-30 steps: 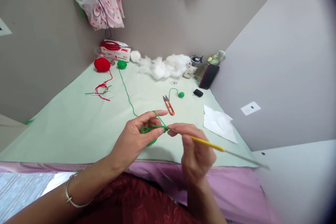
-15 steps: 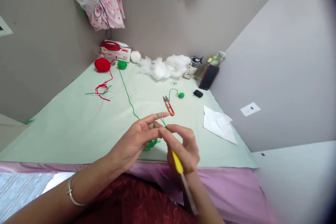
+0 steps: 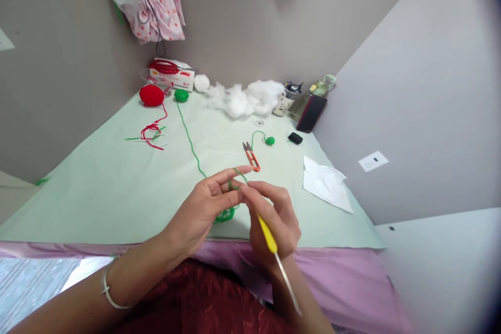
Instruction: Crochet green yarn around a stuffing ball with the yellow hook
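My left hand [image 3: 203,211] pinches a small green crochet piece [image 3: 225,214], with green yarn looped over its forefinger. My right hand [image 3: 276,214] is closed on a yellow-handled crochet hook [image 3: 268,235], whose tip is hidden at the fingers where both hands meet. The hook's metal end points down toward my lap. The green strand [image 3: 190,143] runs across the pale green table [image 3: 97,188] to a green yarn ball [image 3: 181,95] at the back.
Orange thread snips [image 3: 251,156] lie just beyond my hands. A small green crocheted ball [image 3: 270,140], white paper [image 3: 326,183], a black phone [image 3: 311,114], white stuffing [image 3: 246,98], a red yarn ball [image 3: 152,95] and loose red yarn [image 3: 152,133] are spread over the table.
My right hand has swung the hook from pointing out to the right to pointing down toward my lap. The hands have drawn closer, and the green piece now hangs lower.
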`<state>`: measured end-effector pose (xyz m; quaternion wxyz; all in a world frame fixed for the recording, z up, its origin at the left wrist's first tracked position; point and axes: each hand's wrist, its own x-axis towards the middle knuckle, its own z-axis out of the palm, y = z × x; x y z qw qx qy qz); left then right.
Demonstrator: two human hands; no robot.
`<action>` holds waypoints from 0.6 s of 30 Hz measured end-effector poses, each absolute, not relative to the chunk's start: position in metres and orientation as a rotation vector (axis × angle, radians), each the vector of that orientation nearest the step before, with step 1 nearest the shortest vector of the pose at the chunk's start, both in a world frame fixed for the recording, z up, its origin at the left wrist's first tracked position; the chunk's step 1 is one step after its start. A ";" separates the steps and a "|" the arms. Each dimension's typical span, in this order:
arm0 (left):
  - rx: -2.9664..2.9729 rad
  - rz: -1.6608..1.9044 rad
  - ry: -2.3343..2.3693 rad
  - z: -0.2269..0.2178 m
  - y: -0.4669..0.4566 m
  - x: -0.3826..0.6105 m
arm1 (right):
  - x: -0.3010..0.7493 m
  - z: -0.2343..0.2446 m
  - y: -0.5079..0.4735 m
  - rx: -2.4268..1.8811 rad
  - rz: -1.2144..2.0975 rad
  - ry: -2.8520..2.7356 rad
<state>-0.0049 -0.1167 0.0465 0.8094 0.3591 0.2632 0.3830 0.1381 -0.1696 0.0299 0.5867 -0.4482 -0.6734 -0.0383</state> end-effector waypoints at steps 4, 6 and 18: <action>0.622 0.771 0.530 0.046 -0.111 -0.007 | 0.144 0.036 -0.169 -1.039 0.146 -1.394; 0.685 0.821 0.550 0.046 -0.111 -0.008 | 0.145 0.040 -0.167 -0.980 0.329 -1.251; 0.896 0.878 0.576 0.046 -0.118 -0.008 | 0.145 0.037 -0.164 -0.945 0.462 -1.301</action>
